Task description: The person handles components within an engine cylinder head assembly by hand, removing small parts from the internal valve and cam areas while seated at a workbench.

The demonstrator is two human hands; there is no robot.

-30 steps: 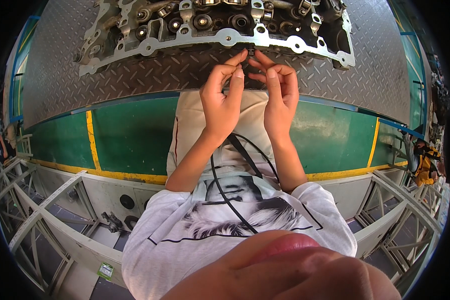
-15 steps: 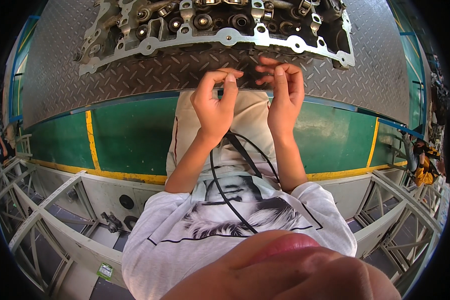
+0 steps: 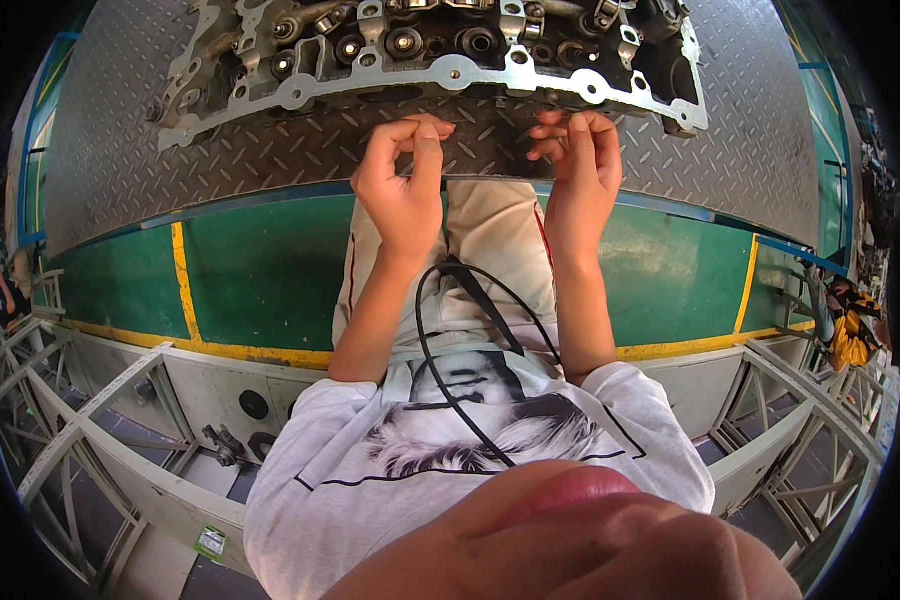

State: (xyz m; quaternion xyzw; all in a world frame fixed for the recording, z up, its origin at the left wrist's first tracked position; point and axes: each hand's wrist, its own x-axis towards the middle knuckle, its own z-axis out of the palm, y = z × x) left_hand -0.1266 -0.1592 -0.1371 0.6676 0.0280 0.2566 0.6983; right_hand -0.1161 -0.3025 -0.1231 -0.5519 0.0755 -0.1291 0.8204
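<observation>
Both my hands are raised over the near edge of a dark diamond-plate bench top (image 3: 300, 160), just short of a metal engine cylinder head (image 3: 455, 72). My left hand (image 3: 400, 185) has its thumb tip against curled fingers, in a pinch. Its fingertips point right. To the right, my right hand (image 3: 582, 180) brings thumb and index finger together, with the other fingers loosely bent. Anything small within either pinch is hidden. A gap lies between the hands, and neither visibly touches the cylinder head.
Valve parts and bolt holes show along the cylinder head. Below the bench edge lies a green floor (image 3: 260, 270) with yellow lines. A grey metal frame (image 3: 100, 400) stands behind me. A black cable (image 3: 425, 330) hangs over my front. At far right is a person in yellow (image 3: 850, 338).
My left hand has shifted left and my right hand slightly right, so the gap between them is wider. The right thumb and index finger have come together. The cylinder head has not moved.
</observation>
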